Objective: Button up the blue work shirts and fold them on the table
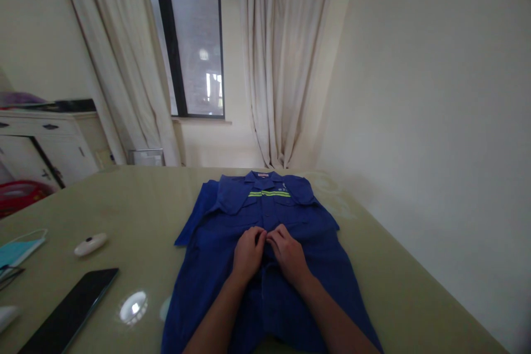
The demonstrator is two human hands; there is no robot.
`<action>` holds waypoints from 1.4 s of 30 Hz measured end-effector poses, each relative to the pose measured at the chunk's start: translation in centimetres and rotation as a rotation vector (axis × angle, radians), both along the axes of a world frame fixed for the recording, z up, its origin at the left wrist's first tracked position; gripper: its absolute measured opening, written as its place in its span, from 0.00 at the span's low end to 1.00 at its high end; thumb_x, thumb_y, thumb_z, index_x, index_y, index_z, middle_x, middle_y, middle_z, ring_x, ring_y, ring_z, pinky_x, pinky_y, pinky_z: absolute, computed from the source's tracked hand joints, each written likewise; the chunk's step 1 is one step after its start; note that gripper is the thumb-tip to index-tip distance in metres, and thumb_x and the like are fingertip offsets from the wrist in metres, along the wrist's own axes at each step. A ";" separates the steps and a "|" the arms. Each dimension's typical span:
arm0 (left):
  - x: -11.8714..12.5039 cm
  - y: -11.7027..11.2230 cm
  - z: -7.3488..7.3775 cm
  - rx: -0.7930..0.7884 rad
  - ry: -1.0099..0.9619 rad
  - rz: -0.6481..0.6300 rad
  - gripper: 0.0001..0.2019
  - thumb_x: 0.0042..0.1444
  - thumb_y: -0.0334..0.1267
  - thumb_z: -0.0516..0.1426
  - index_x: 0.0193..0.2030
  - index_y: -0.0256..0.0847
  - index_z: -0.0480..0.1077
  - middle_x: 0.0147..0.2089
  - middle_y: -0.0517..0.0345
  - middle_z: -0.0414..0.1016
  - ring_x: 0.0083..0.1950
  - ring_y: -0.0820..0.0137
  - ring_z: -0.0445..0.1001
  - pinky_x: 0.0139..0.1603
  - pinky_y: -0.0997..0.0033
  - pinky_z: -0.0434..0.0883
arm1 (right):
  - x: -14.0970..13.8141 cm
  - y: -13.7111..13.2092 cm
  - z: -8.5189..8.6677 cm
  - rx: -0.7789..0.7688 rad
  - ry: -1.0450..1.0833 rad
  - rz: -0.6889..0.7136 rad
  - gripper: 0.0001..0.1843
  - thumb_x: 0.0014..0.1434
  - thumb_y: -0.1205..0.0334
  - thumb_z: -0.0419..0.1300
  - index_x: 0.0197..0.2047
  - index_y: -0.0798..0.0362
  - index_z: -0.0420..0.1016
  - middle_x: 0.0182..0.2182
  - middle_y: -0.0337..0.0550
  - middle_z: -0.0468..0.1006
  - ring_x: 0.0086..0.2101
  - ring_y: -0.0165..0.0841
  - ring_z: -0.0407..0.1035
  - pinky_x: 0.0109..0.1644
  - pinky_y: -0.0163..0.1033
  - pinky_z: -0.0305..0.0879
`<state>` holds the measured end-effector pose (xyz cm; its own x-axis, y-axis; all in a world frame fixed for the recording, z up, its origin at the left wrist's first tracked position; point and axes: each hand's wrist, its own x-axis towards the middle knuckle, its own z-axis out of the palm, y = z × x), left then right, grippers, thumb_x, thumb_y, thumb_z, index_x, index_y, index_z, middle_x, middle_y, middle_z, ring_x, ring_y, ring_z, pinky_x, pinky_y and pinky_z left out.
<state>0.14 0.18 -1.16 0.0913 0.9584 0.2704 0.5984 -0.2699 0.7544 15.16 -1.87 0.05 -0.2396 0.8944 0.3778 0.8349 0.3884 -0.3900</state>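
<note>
A blue work shirt (323, 265) with a yellow-green stripe across the chest lies front up on the table, its collar at the far end. Its sleeves are spread or folded over at the sides. My left hand (250, 249) and my right hand (287, 251) meet at the middle of the button placket, fingertips pinched together on the fabric. The small spot between the fingers is hidden, so any button there does not show. Below the hands the front edges hang slightly apart.
On the greenish tabletop (141, 210) at the left are a black phone (70, 312), a white oval object (91, 244) and a blue face mask (19, 253). A wall (435, 149) runs along the right side. Curtains (286, 66) and a white cabinet (66, 144) stand beyond.
</note>
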 end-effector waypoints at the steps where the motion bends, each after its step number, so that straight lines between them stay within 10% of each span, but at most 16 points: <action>1: 0.0 0.0 -0.1 0.003 0.010 0.006 0.11 0.67 0.40 0.49 0.42 0.44 0.73 0.44 0.55 0.79 0.47 0.63 0.75 0.51 0.65 0.68 | 0.0 0.0 0.1 -0.013 0.007 0.003 0.12 0.73 0.61 0.50 0.42 0.49 0.75 0.44 0.42 0.74 0.38 0.31 0.75 0.41 0.31 0.67; 13: 0.0 -0.2 0.5 0.048 -0.161 -0.084 0.13 0.68 0.40 0.46 0.43 0.44 0.71 0.42 0.55 0.79 0.45 0.65 0.76 0.49 0.69 0.71 | 0.1 0.1 0.3 -0.044 0.185 -0.102 0.09 0.68 0.59 0.56 0.38 0.49 0.76 0.38 0.41 0.74 0.36 0.34 0.73 0.43 0.36 0.68; 17: -0.1 -0.2 0.2 0.010 -0.167 -0.187 0.14 0.67 0.37 0.47 0.48 0.44 0.73 0.48 0.54 0.80 0.49 0.66 0.77 0.53 0.69 0.71 | 0.4 0.1 0.1 -0.009 0.218 -0.093 0.16 0.65 0.64 0.56 0.55 0.46 0.73 0.47 0.42 0.73 0.40 0.34 0.73 0.45 0.36 0.69; 31: -0.1 -2.0 1.9 0.006 0.426 -0.026 0.07 0.65 0.42 0.55 0.43 0.45 0.72 0.46 0.55 0.75 0.50 0.60 0.71 0.48 0.64 0.63 | 2.5 0.5 0.3 -0.070 0.491 -0.139 0.17 0.64 0.66 0.46 0.46 0.52 0.75 0.39 0.44 0.80 0.40 0.37 0.75 0.46 0.36 0.68; 37: -0.8 -4.3 2.0 -0.053 0.521 -0.100 0.07 0.65 0.34 0.50 0.44 0.44 0.69 0.46 0.54 0.76 0.49 0.62 0.74 0.48 0.66 0.64 | 1.1 -1.1 1.3 -0.179 0.123 0.039 0.16 0.60 0.70 0.49 0.40 0.47 0.77 0.40 0.39 0.82 0.42 0.34 0.75 0.47 0.34 0.63; 42: -2.1 -5.9 2.3 -0.125 0.545 -0.174 0.06 0.63 0.37 0.52 0.45 0.46 0.69 0.47 0.54 0.79 0.49 0.60 0.77 0.44 0.66 0.66 | -0.3 -0.2 3.3 -0.136 0.022 -0.145 0.11 0.65 0.62 0.53 0.46 0.44 0.75 0.35 0.37 0.81 0.37 0.34 0.76 0.38 0.34 0.60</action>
<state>-2.00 -5.75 1.10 0.3445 0.9384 0.0263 0.8640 -0.3279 0.3821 14.87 -2.05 3.38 -0.0974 0.9621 0.2548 0.8692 0.2070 -0.4491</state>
